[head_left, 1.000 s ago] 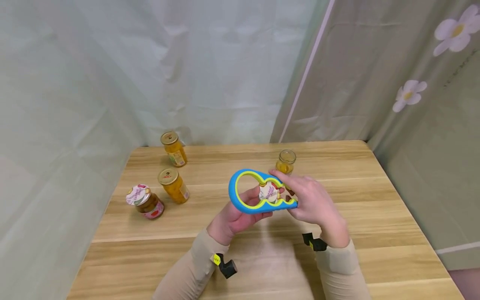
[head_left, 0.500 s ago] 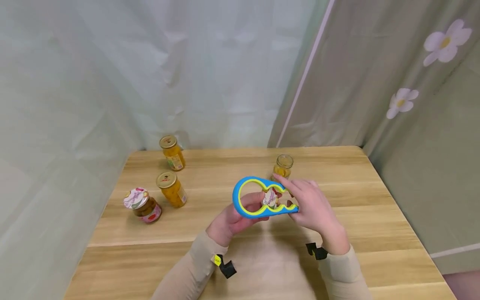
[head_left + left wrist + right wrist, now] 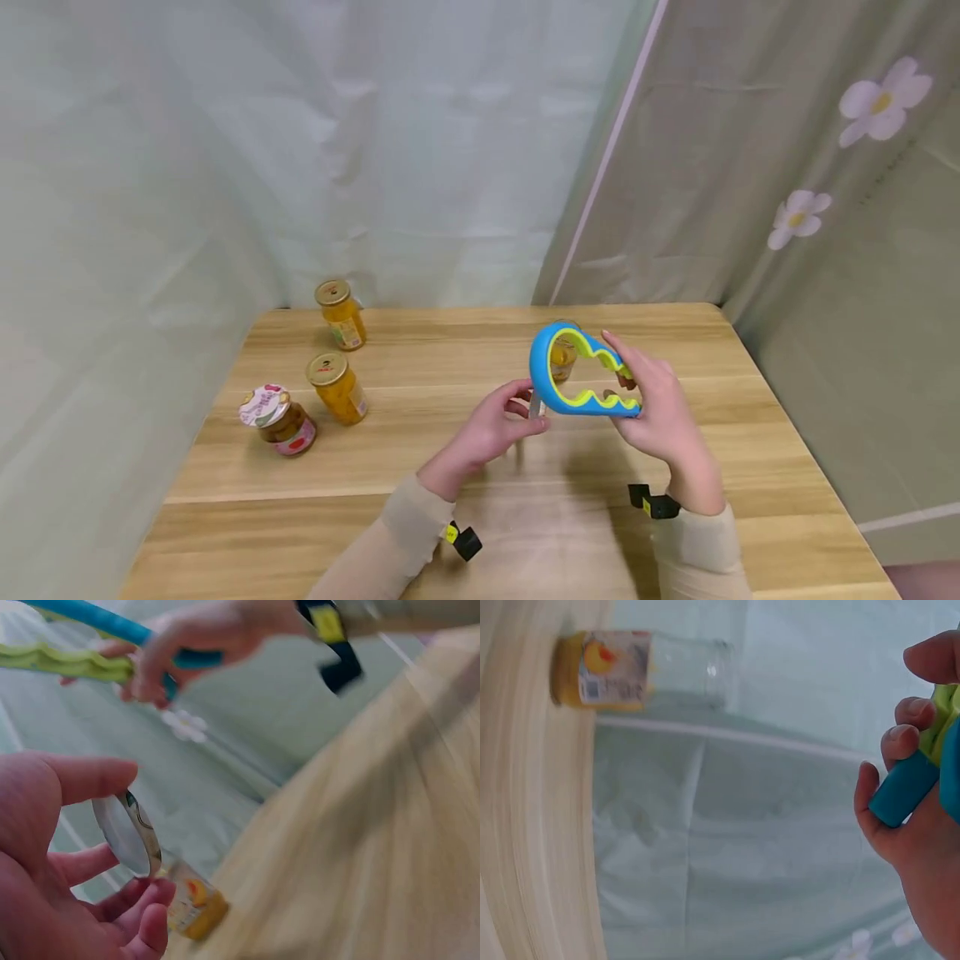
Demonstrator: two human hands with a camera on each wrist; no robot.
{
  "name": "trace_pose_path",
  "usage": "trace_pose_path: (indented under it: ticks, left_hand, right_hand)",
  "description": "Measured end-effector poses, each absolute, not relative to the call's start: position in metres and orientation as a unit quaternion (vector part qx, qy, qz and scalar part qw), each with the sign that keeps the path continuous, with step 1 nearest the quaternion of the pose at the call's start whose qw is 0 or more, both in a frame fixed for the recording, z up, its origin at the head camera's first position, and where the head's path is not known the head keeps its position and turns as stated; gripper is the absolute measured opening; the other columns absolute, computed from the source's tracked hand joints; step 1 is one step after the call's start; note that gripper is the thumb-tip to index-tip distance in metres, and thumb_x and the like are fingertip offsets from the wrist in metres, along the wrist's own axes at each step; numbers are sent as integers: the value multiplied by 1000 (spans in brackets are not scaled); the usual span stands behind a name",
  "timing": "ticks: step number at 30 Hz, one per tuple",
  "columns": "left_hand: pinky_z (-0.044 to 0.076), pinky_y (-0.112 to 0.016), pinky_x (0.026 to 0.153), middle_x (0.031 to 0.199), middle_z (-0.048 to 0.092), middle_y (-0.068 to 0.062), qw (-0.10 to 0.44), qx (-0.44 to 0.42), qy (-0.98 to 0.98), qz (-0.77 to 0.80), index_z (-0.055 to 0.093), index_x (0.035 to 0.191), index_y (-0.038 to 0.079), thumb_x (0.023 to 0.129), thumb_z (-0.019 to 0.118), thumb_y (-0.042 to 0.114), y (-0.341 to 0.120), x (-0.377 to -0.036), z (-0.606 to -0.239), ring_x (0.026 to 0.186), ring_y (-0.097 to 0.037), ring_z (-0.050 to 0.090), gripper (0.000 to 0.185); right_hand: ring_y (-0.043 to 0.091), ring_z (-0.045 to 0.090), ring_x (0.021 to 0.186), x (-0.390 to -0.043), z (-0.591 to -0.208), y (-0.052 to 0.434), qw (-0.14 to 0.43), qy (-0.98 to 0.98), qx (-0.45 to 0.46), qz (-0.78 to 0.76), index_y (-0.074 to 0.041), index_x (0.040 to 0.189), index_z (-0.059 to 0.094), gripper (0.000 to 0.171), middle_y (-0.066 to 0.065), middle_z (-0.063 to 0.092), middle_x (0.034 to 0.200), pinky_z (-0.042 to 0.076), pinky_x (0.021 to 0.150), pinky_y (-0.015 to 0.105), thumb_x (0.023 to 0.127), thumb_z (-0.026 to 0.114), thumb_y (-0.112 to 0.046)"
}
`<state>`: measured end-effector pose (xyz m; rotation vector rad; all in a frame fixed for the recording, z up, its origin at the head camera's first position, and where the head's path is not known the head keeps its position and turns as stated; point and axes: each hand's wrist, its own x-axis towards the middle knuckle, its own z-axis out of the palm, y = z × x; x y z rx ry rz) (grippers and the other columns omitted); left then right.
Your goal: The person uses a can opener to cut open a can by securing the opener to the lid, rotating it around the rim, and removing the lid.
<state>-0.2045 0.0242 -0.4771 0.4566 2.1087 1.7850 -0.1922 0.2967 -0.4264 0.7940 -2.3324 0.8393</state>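
Note:
My left hand (image 3: 486, 427) pinches a round metal jar lid (image 3: 129, 834) by its edge, thumb on one side and fingertips on the other. In the head view the lid is tilted nearly edge-on. To the right, my right hand (image 3: 662, 417) grips the handle ends of a blue jar opener (image 3: 541, 367) with a yellow-green scalloped inner edge. Nothing sits inside the opener's loop, which is apart from the lid. Behind it stands a lidless glass jar (image 3: 615, 671), upright, with yellow contents low down and a peach-picture label; the opener partly covers it in the head view.
On the left of the wooden table (image 3: 315, 533) stand two gold-lidded jars with orange contents, one farther back (image 3: 344, 321) and one nearer (image 3: 341, 392). A squat jar (image 3: 283, 423) with a patterned white lid is beside them. Curtains hang behind the table.
The jar opener has moved right, off the lid that showed through its loop. My left hand keeps the lid, now turned from face-up to edge-on.

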Motion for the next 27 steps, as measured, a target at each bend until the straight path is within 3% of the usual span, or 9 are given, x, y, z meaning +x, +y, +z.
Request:
trace_pose_path:
  ticks: [3, 7, 12, 18, 27]
  left_hand:
    - [56, -37, 83, 122, 61, -10, 140, 164, 790, 574, 60, 147, 7, 93, 87, 18, 35, -206, -486, 106, -27, 60, 61]
    - [55, -41, 91, 124, 58, -10, 98, 179, 839, 505, 60, 148, 7, 90, 89, 19, 49, -210, -500, 108, -25, 58, 66]
    - [48, -45, 99, 130, 64, -10, 56, 215, 876, 427, 62, 145, 9, 88, 90, 26, 66, -224, -519, 116, -28, 56, 66]
    - [46, -43, 94, 127, 70, -6, 36, 212, 901, 378, 65, 136, 8, 82, 94, 33, 76, -237, -524, 111, -26, 55, 66]
    - [46, -39, 86, 117, 70, -2, 6, 201, 938, 282, 73, 130, 19, 82, 92, 51, 88, -242, -526, 108, -23, 55, 61]
  right_hand:
    - [15, 52, 77, -189, -423, 306, 283, -864, 285, 305, -12, 157, 53, 85, 1, 60, 87, 35, 75, 41, 75, 73, 3]
    - [16, 52, 77, -187, -422, 314, 296, -864, 274, 299, -12, 157, 53, 85, 4, 61, 87, 36, 76, 42, 76, 73, 2]
    - [17, 52, 78, -185, -419, 317, 306, -864, 267, 299, -10, 156, 53, 82, 1, 60, 88, 36, 77, 41, 77, 73, 1]
    - [17, 51, 78, -187, -416, 318, 309, -858, 274, 306, -7, 156, 53, 83, 1, 58, 87, 35, 77, 42, 76, 73, 5]
    - [16, 51, 78, -186, -416, 320, 304, -862, 271, 301, -9, 156, 53, 85, 1, 59, 88, 36, 77, 42, 75, 75, 5]
